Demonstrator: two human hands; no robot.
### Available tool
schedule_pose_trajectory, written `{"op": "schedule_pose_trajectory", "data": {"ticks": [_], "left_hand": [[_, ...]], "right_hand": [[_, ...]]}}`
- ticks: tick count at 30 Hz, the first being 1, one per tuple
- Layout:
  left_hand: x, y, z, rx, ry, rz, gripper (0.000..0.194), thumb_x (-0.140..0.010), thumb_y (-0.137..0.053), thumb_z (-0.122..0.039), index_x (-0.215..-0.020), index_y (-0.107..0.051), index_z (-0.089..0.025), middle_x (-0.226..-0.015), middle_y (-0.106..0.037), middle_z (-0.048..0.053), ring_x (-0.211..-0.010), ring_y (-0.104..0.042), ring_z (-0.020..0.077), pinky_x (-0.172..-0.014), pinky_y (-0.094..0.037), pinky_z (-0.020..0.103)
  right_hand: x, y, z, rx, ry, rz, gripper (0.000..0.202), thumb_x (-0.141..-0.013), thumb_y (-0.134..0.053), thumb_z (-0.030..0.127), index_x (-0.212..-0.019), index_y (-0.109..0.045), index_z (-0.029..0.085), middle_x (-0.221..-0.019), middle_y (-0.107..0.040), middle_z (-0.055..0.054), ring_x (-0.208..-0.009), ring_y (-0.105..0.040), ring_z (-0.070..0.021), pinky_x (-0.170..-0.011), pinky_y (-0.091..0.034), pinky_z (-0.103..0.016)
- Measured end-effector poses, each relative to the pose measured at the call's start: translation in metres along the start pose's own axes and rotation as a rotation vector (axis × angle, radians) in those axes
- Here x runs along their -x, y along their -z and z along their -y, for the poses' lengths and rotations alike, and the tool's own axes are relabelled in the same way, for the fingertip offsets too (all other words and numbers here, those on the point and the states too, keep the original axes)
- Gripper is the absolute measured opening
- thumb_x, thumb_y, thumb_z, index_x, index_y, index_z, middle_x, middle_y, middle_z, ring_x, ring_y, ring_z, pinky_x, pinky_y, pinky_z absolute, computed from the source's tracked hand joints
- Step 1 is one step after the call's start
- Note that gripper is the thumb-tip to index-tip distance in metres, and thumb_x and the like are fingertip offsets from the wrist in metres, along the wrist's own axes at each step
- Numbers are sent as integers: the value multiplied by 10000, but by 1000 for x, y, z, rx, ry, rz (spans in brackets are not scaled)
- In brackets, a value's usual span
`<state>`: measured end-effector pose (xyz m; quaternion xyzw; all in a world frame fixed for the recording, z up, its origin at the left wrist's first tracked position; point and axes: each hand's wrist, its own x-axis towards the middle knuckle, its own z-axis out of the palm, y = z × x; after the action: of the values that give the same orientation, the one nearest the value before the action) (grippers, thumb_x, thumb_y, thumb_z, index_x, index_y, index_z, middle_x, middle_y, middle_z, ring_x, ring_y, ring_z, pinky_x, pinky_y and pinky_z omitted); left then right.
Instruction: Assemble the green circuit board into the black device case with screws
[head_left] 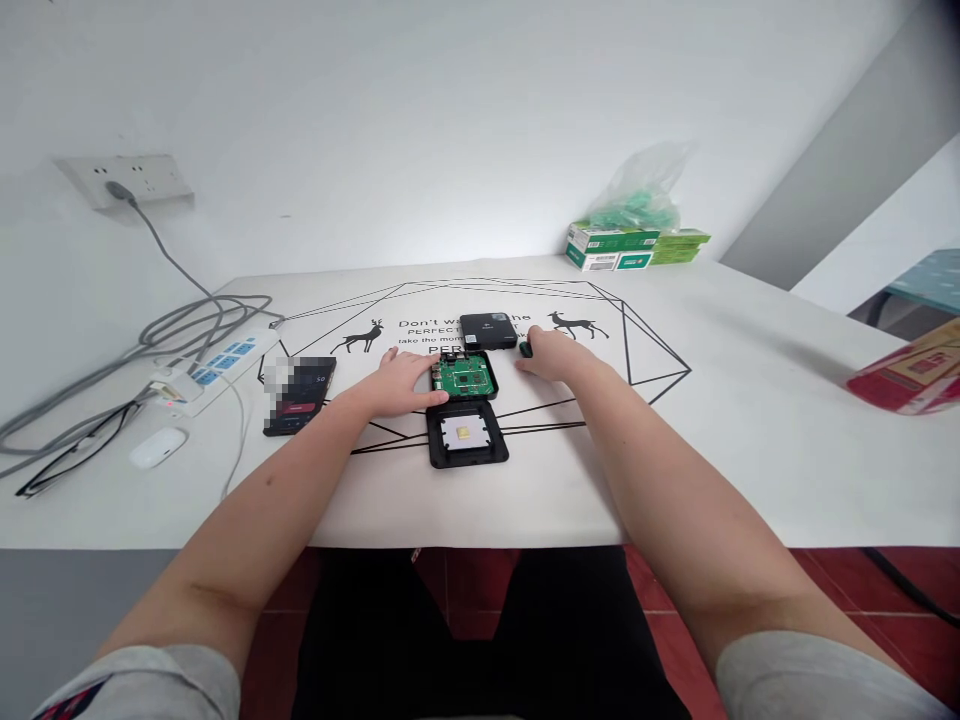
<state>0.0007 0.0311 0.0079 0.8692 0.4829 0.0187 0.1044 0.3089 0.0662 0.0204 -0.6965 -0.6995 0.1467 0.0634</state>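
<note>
A green circuit board (466, 377) lies in a black case at the middle of the table. My left hand (405, 382) rests at its left side, fingers spread, the thumb at the front left corner. Right of the board, my right hand (544, 357) is closed around a small dark green and black tool (526, 349), mostly hidden by the fingers. A black case half (435, 450) with a white plate and a yellowish square pad lies open in front of the board. Behind the board sits a closed black box (487, 329).
On the left are a phone (309, 395), a power strip (225, 362) with coiled grey cables, glasses (75, 455) and a white earphone case (157, 448). Green boxes (615, 240) with a plastic bag (641, 195) stand at the back right. A red package (907, 375) is far right.
</note>
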Motion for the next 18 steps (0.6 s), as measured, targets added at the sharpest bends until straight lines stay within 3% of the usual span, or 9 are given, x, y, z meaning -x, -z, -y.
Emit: {"op": "schedule_pose_trajectory", "data": {"ticks": [4, 7, 9, 12, 14, 18], "left_hand": [[0, 2, -2, -3, 4, 7, 910, -965, -510, -731, -1673, -442, -165, -1651, -563, 173, -1574, -455, 355, -1378, -62, 594], [1, 3, -5, 1, 4, 19, 886, -964, -505, -723, -1649, -476, -161, -1659, -555, 174, -1571, -457, 351, -1379, -67, 588], [1, 4, -5, 2, 4, 22, 880, -964, -502, -722, -1646, -483, -167, -1668, -546, 172, -1574, -451, 357, -1376, -72, 598], [1, 4, -5, -3, -4, 14, 881, -964, -504, -720, -1648, -483, -164, -1655, -559, 177, -1562, -466, 366, -1374, -69, 609], [2, 4, -3, 7, -13, 8, 873, -974, -494, -720, -1658, -471, -179, -1642, -576, 169, -1551, -482, 366, -1372, -73, 610], [0, 2, 2, 12, 5, -53, 812, -1025, -421, -698, -1669, -459, -205, -1641, -585, 146, -1544, -494, 358, -1359, -147, 601]], "right_hand": [[-3, -1, 3, -107, 13, -34, 473, -812, -786, 212, -1258, -644, 139, -1308, -723, -263, -1194, -708, -415, -932, -577, -501], [0, -1, 10, -246, 34, -21, 415, -838, -782, 299, -1207, -642, 170, -1104, -776, -187, -1002, -746, -334, -819, -601, -445], [3, -1, 15, -463, 75, -4, 398, -880, -742, 336, -1225, -601, 196, -907, -760, -104, -784, -713, -249, -696, -586, -392], [8, -2, 25, -955, 139, 10, 473, -860, -744, 259, -1276, -523, 226, -744, -670, 4, -600, -634, -175, -598, -555, -337], [10, -2, 30, -1178, 150, 9, 520, -843, -772, 230, -1285, -498, 246, -734, -651, 35, -594, -649, -159, -608, -579, -317], [9, -8, 36, -1313, 200, -8, 420, -867, -840, 296, -1173, -557, 247, -778, -683, 35, -654, -701, -135, -706, -649, -310]]}}
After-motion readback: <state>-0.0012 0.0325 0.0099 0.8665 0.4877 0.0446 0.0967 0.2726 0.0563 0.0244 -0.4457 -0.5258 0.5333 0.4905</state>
